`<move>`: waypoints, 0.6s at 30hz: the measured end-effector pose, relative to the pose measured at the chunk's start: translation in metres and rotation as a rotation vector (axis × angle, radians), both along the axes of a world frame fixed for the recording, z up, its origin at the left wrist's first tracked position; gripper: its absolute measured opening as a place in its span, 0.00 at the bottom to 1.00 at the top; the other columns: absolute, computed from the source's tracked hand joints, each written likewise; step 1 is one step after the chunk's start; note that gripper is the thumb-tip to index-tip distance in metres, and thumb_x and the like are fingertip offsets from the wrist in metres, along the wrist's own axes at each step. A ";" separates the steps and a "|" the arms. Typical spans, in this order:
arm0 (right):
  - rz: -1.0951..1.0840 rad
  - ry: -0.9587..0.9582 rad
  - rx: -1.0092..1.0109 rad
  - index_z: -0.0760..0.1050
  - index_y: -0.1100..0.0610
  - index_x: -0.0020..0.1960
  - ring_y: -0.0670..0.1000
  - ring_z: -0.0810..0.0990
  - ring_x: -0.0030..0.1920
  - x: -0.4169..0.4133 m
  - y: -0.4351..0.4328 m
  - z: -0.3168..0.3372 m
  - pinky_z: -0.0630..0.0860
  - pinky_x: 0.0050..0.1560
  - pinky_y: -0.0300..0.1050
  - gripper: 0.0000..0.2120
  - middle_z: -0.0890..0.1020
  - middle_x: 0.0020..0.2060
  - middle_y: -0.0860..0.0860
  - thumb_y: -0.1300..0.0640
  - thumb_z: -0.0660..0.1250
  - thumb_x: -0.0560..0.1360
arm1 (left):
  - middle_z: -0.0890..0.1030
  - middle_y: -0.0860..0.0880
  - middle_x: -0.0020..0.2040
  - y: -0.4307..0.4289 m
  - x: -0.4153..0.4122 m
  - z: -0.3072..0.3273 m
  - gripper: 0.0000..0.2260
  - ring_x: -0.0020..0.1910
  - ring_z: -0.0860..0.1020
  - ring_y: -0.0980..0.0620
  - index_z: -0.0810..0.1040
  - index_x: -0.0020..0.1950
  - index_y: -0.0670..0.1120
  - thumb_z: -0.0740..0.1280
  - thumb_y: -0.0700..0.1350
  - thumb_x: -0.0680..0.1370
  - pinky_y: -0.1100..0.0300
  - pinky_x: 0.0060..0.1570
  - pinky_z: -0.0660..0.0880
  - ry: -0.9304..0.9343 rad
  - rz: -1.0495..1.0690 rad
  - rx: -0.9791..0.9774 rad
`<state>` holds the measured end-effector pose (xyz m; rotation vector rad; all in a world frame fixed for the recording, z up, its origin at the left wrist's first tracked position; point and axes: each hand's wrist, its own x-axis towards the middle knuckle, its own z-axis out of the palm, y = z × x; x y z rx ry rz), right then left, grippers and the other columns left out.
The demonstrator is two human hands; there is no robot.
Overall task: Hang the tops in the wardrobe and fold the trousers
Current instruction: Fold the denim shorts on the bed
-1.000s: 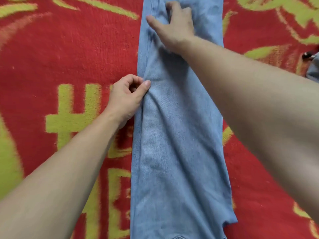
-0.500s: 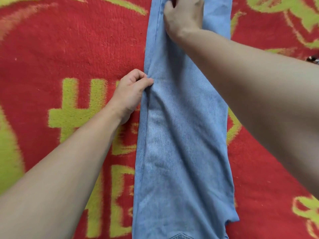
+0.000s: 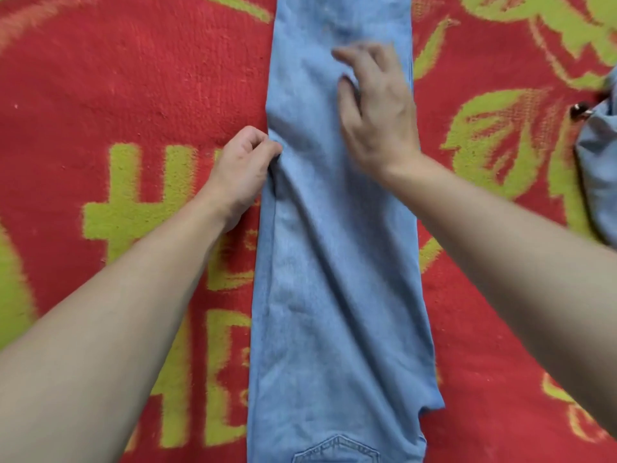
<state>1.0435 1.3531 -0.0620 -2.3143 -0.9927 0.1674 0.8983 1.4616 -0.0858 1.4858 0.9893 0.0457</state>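
Trousers (image 3: 334, 262) lie lengthwise on the red patterned surface (image 3: 133, 78) | left hand (image 3: 242, 165) pinches their left edge | right hand (image 3: 377, 108) pressed flat on the denim, fingers splayed | tip: anchor that edge, sweep creases outward before folding.

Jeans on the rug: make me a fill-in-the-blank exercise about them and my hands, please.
1. The light blue jeans lie lengthwise on a ____ rug with yellow-green patterns.
2. The left hand pinches the jeans' ____ edge.
3. The right hand, fingers spread, is over the ____.
Missing words: red; left; jeans.
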 end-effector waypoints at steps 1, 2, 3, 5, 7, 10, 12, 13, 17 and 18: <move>-0.002 -0.049 -0.086 0.72 0.58 0.72 0.58 0.72 0.69 -0.010 -0.023 -0.004 0.67 0.69 0.50 0.21 0.72 0.70 0.60 0.54 0.57 0.82 | 0.71 0.56 0.34 0.000 0.000 -0.001 0.10 0.32 0.67 0.61 0.70 0.38 0.51 0.64 0.43 0.80 0.65 0.34 0.65 0.000 -0.008 -0.005; -0.016 -0.091 -0.224 0.67 0.55 0.76 0.60 0.65 0.75 -0.019 -0.042 -0.010 0.61 0.74 0.54 0.24 0.65 0.75 0.60 0.49 0.56 0.83 | 0.72 0.54 0.36 0.000 -0.001 -0.002 0.10 0.34 0.68 0.59 0.71 0.39 0.51 0.64 0.43 0.80 0.63 0.36 0.66 -0.005 -0.015 -0.008; -0.024 -0.110 -0.379 0.60 0.51 0.80 0.62 0.56 0.79 -0.026 -0.057 -0.017 0.54 0.77 0.58 0.27 0.57 0.79 0.59 0.44 0.53 0.83 | 0.73 0.53 0.37 0.000 -0.001 -0.004 0.09 0.36 0.68 0.58 0.71 0.40 0.51 0.64 0.44 0.80 0.61 0.39 0.66 -0.014 -0.019 -0.005; -0.014 -0.109 -0.588 0.48 0.47 0.82 0.63 0.44 0.80 -0.032 -0.075 -0.036 0.44 0.78 0.63 0.30 0.45 0.81 0.56 0.38 0.48 0.83 | 0.73 0.52 0.38 -0.001 -0.002 -0.007 0.10 0.37 0.68 0.57 0.71 0.39 0.51 0.65 0.45 0.81 0.60 0.40 0.66 -0.023 -0.025 0.022; 0.000 -0.142 -0.639 0.43 0.46 0.82 0.63 0.41 0.80 -0.030 -0.077 -0.049 0.41 0.77 0.65 0.31 0.43 0.81 0.56 0.37 0.45 0.82 | 0.73 0.52 0.38 -0.002 -0.001 -0.008 0.11 0.35 0.67 0.57 0.70 0.39 0.51 0.65 0.45 0.81 0.60 0.38 0.65 -0.014 -0.026 0.050; 0.044 -0.080 -0.657 0.41 0.46 0.81 0.63 0.37 0.79 -0.022 -0.074 -0.047 0.38 0.77 0.66 0.32 0.39 0.81 0.56 0.35 0.44 0.82 | 0.74 0.52 0.37 -0.006 0.000 -0.004 0.11 0.33 0.68 0.58 0.71 0.38 0.51 0.67 0.48 0.80 0.61 0.35 0.66 0.029 -0.015 0.111; 0.045 -0.025 -0.677 0.41 0.47 0.82 0.64 0.36 0.79 -0.021 -0.075 -0.037 0.38 0.77 0.66 0.33 0.38 0.80 0.56 0.35 0.45 0.82 | 0.73 0.55 0.36 -0.012 0.002 0.005 0.12 0.32 0.69 0.59 0.71 0.38 0.52 0.67 0.53 0.80 0.62 0.35 0.67 0.061 0.019 0.183; 0.007 -0.007 -0.660 0.42 0.48 0.82 0.65 0.37 0.79 -0.027 -0.078 -0.029 0.39 0.77 0.65 0.33 0.38 0.80 0.57 0.36 0.46 0.82 | 0.73 0.55 0.36 -0.017 0.001 0.009 0.13 0.35 0.71 0.58 0.70 0.39 0.52 0.65 0.55 0.80 0.61 0.39 0.69 0.078 0.053 0.226; -0.165 -0.021 -0.404 0.53 0.55 0.81 0.65 0.47 0.80 -0.091 -0.115 0.003 0.48 0.78 0.61 0.30 0.48 0.80 0.61 0.43 0.51 0.83 | 0.77 0.45 0.51 -0.071 -0.038 0.021 0.16 0.55 0.74 0.44 0.70 0.46 0.47 0.58 0.60 0.82 0.52 0.60 0.67 0.283 0.107 0.452; -0.161 -0.018 -0.389 0.55 0.56 0.81 0.65 0.49 0.80 -0.114 -0.131 0.007 0.49 0.78 0.60 0.30 0.50 0.80 0.63 0.44 0.52 0.82 | 0.77 0.42 0.53 -0.093 -0.062 0.021 0.18 0.58 0.73 0.42 0.72 0.48 0.45 0.57 0.60 0.82 0.51 0.61 0.66 0.380 0.053 0.514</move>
